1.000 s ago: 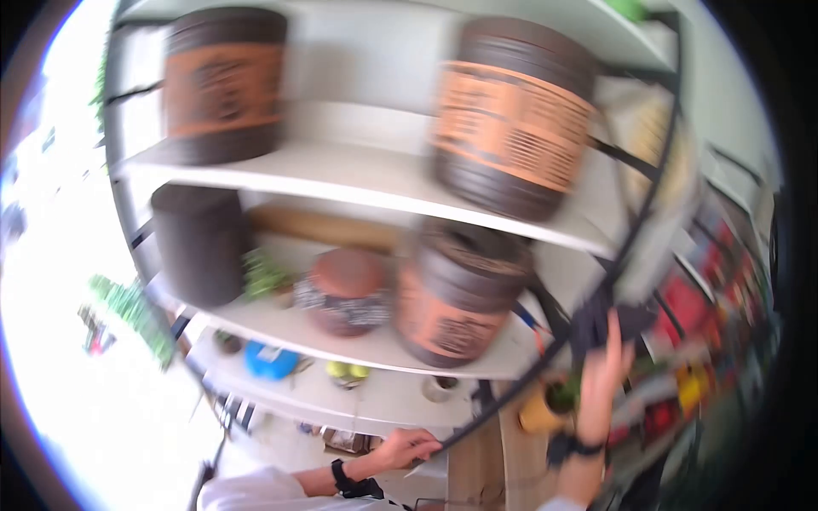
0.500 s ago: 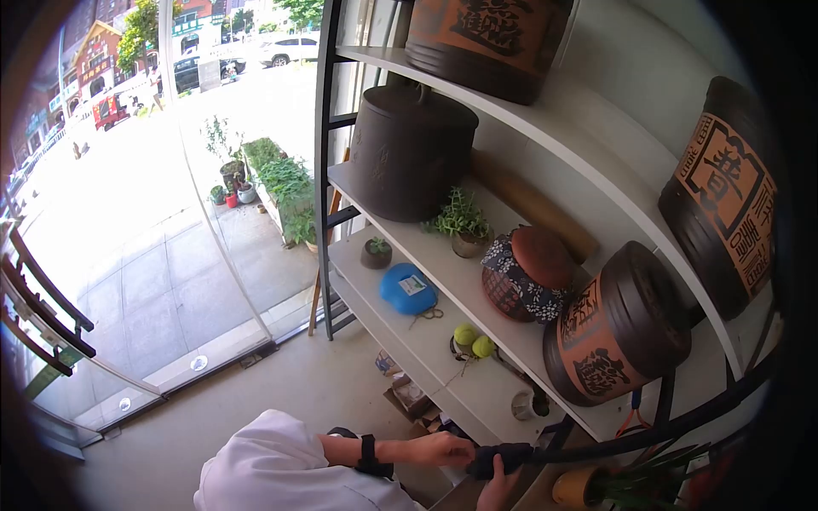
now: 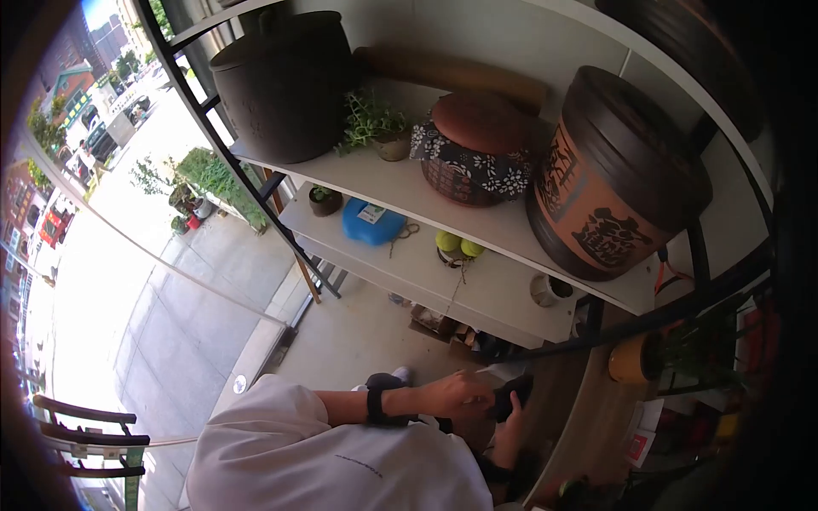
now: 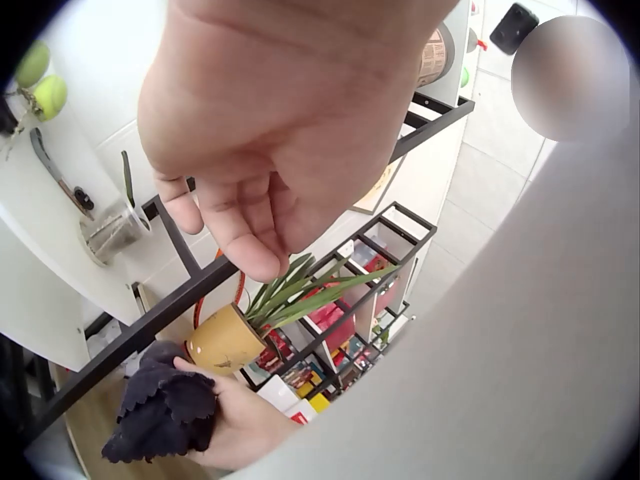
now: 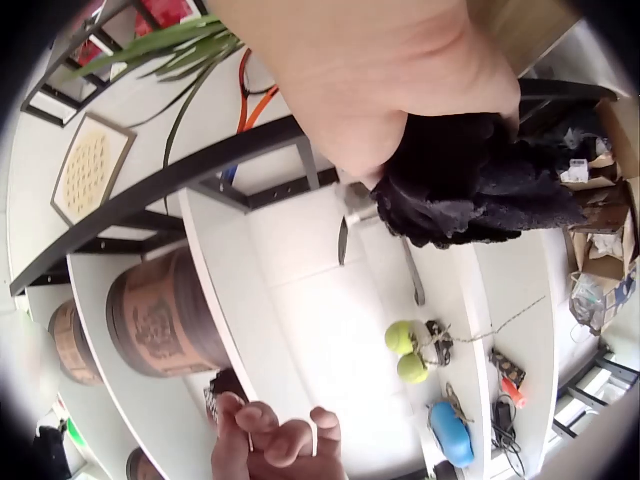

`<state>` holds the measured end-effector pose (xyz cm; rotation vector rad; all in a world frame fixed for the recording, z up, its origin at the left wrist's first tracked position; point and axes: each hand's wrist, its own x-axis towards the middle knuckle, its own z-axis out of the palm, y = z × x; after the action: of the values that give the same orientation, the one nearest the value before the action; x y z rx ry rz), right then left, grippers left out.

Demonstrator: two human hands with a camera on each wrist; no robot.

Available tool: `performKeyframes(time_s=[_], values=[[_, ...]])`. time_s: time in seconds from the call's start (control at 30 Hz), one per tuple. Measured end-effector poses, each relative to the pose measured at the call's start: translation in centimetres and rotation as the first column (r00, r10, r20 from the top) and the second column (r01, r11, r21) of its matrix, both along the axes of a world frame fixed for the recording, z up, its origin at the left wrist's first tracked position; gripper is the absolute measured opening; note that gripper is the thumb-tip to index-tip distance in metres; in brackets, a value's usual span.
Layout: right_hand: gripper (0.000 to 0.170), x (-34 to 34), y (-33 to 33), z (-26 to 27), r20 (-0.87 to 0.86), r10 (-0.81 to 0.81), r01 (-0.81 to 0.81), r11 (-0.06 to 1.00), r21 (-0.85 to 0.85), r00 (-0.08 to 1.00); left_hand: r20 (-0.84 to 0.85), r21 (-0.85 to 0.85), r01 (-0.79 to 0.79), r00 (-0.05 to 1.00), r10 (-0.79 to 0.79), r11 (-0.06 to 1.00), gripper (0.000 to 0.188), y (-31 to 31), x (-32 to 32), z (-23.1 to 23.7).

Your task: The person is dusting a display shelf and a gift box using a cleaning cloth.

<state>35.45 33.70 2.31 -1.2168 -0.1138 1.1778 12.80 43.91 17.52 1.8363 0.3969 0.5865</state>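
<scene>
At five o'clock the right hand (image 3: 509,426) grips the cloth (image 3: 514,394), left hand (image 3: 464,393) loosely curled, empty; apparent wiping calls for snug bar (image 4: 120,352) contact.

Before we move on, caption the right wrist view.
A right hand grips a dark cloth near a black shelf frame; the left hand is empty.

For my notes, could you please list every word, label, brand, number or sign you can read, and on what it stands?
None is readable with certainty.
Large jar, orange label: characters unclear.
Blue case, sticker: too small.
White shirt, print: too small.
Red-marked card: blurred.
Framed sheet: marks too small.
Building outside: too small.
</scene>
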Motion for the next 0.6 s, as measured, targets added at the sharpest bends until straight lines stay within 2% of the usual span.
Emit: performKeyframes(time_s=[0.03, 0.07, 0.1, 0.13, 0.2, 0.23, 0.27, 0.3, 0.37, 0.4, 0.47, 0.53, 0.6], values=[[0.057, 0.7, -1.5, -3.2, 0.213, 0.056, -0.074, 0.994, 0.079, 0.975, -0.027, -0.03, 0.017, 0.999, -0.018, 0.999, 0.017, 0.2, 0.1, 0.0], [0.057, 1.6, -3.0, -6.4, 0.149, 0.006, -0.019, 0.996, 0.085, 0.989, -0.055, -0.049, 0.063, 0.996, -0.066, 0.997, 0.017, 0.8, 0.6, 0.2], [0.057, 1.3, -4.0, -5.4, 0.414, 0.061, -0.078, 0.997, 0.024, 0.908, -0.093, -0.088, 0.088, 0.991, -0.096, 0.992, 0.016, 1.1, 0.9, 1.0], [0.057, 0.7, -4.9, -3.7, 0.645, 0.106, -0.087, 0.994, -0.061, 0.757, -0.145, -0.154, 0.102, 0.982, -0.125, 0.983, 0.016, 0.9, 1.5, 0.6], [0.057, -0.5, -5.8, -0.8, 0.821, 0.182, -0.021, 0.979, -0.203, 0.541, -0.266, -0.246, 0.083, 0.952, -0.15, 0.966, 0.015, 1.1, 2.5, 0.1], [0.058, -0.8, -5.4, -1.6, 0.646, -0.028, 0.102, 0.992, -0.077, 0.763, -0.239, -0.177, 0.113, 0.959, -0.154, 0.978, 0.014, 1.3, 3.4, 0.9], [0.058, -0.9, -5.1, -1.5, 0.48, -0.159, 0.195, 0.98, -0.027, 0.863, -0.242, -0.134, 0.145, 0.955, -0.174, 0.98, 0.016, 1.8, 4.2, 0.6], [0.059, -1.0, -4.8, -1.5, 0.295, -0.305, 0.316, 0.949, 0.012, 0.906, -0.242, -0.092, 0.169, 0.952, -0.187, 0.981, 0.018, 2.1, 4.9, -0.2], [0.06, 0.1, -4.2, -0.1, 0.068, -0.404, 0.406, 0.914, -0.013, 0.912, -0.245, -0.042, 0.158, 0.956, -0.163, 0.987, 0.024, 2.4, 7.0, -0.6], [0.061, 0.9, -4.0, -0.2, -0.052, -0.448, 0.447, 0.894, -0.025, 0.892, -0.223, 0.002, 0.131, 0.966, -0.128, 0.991, 0.024, 2.8, 8.1, -1.1], [0.06, 2.6, -3.9, -2.1, -0.317, -0.477, 0.494, 0.869, -0.03, 0.82, -0.156, 0.066, 0.062, 0.986, -0.051, 0.996, 0.036, 3.8, 10.7, -2.0], [0.054, 4.4, -3.9, -2.7, -0.354, -0.522, 0.553, 0.833, -0.017, 0.776, -0.071, -0.087, 0.03, 0.997, -0.036, 0.996, 0.053, 4.5, 13.4, -0.8], [0.048, 6.7, -3.4, -3.2, -0.388, -0.536, 0.582, 0.813, 0.002, 0.75, -0.027, 0.035, -0.038, 0.999, 0.039, 0.999, 0.065, 5.6, 16.3, -0.2]])
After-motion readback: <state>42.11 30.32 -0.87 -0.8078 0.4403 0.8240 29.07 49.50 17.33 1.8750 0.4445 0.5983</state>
